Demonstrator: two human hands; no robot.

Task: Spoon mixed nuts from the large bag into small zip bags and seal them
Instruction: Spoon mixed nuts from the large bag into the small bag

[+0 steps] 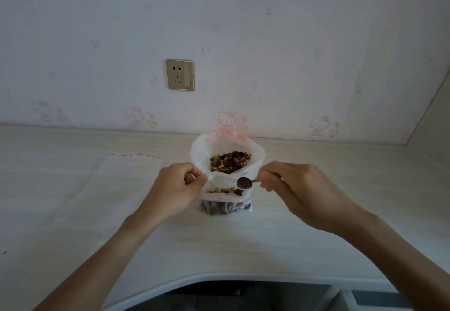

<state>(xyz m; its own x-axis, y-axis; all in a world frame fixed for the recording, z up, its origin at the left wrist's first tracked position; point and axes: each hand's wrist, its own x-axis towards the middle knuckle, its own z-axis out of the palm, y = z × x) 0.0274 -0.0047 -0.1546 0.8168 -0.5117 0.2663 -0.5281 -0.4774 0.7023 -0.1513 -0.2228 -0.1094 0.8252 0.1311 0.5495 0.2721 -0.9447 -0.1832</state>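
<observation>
The large clear bag [202, 150] stands open at the middle of the desk, with mixed nuts [230, 161] showing inside. In front of it stands a small zip bag [225, 205] with a red seal strip, partly filled with nuts. My left hand [175, 186] pinches the plastic rim at the left, where the two bags meet. My right hand [299, 189] grips the handle of a small metal spoon [244, 183]. The spoon's bowl hangs just above the small bag's mouth and looks empty.
An empty flat zip bag [131, 172] with a red strip lies on the pale desk [243, 242] to the left. The wall with a socket [180, 74] stands close behind. The desk's curved front edge runs along the bottom.
</observation>
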